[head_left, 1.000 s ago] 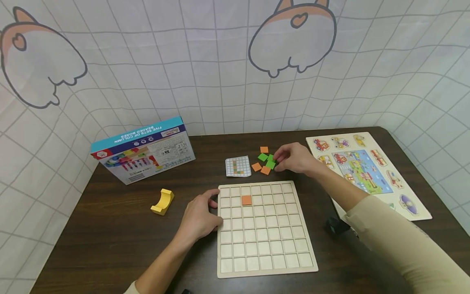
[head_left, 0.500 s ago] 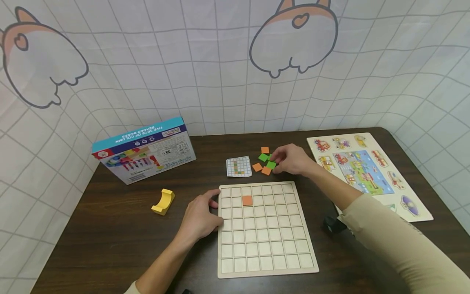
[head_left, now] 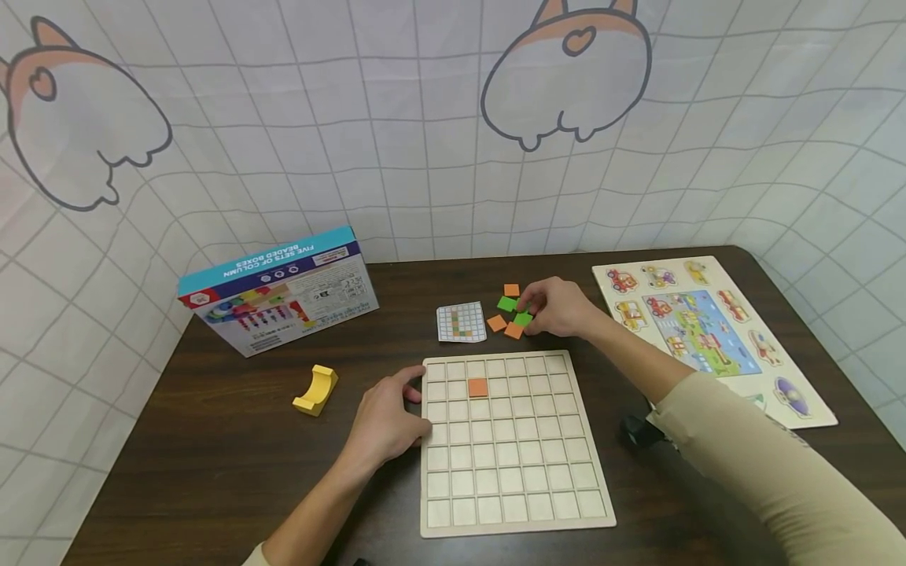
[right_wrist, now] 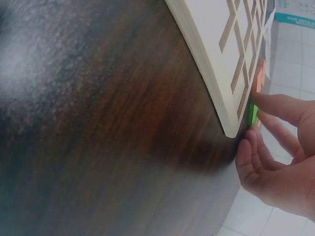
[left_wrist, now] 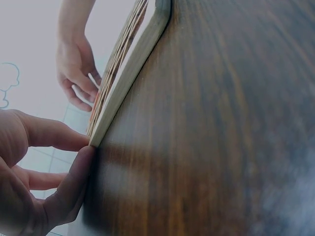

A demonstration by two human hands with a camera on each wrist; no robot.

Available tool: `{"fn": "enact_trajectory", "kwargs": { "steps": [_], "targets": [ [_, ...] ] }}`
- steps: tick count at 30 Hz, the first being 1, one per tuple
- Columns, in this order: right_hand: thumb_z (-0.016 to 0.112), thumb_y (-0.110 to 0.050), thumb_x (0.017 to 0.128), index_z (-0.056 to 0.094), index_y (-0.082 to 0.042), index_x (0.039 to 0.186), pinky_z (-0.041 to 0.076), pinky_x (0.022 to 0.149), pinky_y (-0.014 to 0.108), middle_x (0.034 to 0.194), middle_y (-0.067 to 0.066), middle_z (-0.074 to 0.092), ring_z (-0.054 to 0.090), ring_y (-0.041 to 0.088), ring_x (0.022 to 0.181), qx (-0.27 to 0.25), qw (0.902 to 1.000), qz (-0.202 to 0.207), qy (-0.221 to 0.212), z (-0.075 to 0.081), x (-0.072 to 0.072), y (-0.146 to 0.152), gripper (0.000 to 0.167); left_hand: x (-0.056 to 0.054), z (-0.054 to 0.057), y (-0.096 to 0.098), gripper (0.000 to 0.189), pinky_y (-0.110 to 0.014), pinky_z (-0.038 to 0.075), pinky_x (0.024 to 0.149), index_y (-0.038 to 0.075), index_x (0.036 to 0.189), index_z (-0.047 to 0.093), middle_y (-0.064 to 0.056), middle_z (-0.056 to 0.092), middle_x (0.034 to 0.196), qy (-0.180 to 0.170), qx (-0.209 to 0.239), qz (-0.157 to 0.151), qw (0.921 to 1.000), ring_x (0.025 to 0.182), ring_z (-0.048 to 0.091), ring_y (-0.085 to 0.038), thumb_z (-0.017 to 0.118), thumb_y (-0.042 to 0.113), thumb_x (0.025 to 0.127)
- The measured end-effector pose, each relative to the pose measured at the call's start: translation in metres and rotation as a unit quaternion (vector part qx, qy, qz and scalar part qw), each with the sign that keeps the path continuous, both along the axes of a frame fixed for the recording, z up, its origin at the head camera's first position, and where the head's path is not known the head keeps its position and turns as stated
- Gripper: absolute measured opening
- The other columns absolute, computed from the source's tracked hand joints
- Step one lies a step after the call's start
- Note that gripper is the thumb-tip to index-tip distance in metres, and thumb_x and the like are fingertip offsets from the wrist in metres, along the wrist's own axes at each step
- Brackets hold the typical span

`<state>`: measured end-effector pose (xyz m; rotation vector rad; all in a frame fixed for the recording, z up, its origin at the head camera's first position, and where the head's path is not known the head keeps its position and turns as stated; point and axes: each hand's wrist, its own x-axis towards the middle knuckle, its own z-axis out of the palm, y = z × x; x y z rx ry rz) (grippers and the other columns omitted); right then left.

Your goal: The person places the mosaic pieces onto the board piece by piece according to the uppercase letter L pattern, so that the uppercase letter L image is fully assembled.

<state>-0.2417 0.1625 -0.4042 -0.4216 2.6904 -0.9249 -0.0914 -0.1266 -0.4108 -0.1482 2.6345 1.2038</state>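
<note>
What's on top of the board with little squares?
One orange tile lies on the wooden grid board, in its second-farthest row. The left hand hides part of its left edge.

Background: rippled white cloth [head_left: 425, 165], printed with a grey grid and two rounded cartoon figures [head_left: 566, 79], enclosed the rear and sides | Furniture: dark wood-grained table [head_left: 212, 472] stood before it | Light: pale glare [right_wrist: 19, 64] whitened the tabletop.

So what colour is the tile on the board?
The tile is orange; clearest in head view.
</note>
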Motion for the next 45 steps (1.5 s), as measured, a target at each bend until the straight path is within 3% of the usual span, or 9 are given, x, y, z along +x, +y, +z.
{"fn": "enact_trajectory", "kwargs": {
  "steps": [21, 45],
  "targets": [
    [0.083, -0.004, 0.082, 0.075, -0.007, 0.107, 0.053, 0.08, 0.041, 0.096, 0.011, 0.071, 0.063, 0.028, 0.092, 0.018, 0.9994, 0.018, 0.021, -0.0001, 0.0006, -0.0044, 0.026, 0.0001, 0.0001, 0.0003, 0.078, -0.031, 0.051, 0.051, 0.011, 0.145, 0.06, -0.009, 0.063, 0.104, -0.008, -0.005, 0.001, 1.0, 0.073, 0.058, -0.021, 0.079, -0.004, 0.071],
    [0.076, -0.002, 0.081, 0.079, -0.005, 0.11, 0.05, 0.073, 0.033, 0.094, 0.01, 0.073, 0.063, 0.025, 0.089, 0.041, 0.9986, 0.025, 0.02, 0.0076, 0.0019, 0.005, 0.029, 0.0003, 0.0018, 0.0, 0.078, -0.031, 0.05, 0.053, 0.012, 0.145, 0.061, -0.008, 0.065, 0.103, -0.001, -0.015, -0.003, 0.9999, 0.084, 0.057, -0.024, 0.079, -0.004, 0.07]
  ]
}}
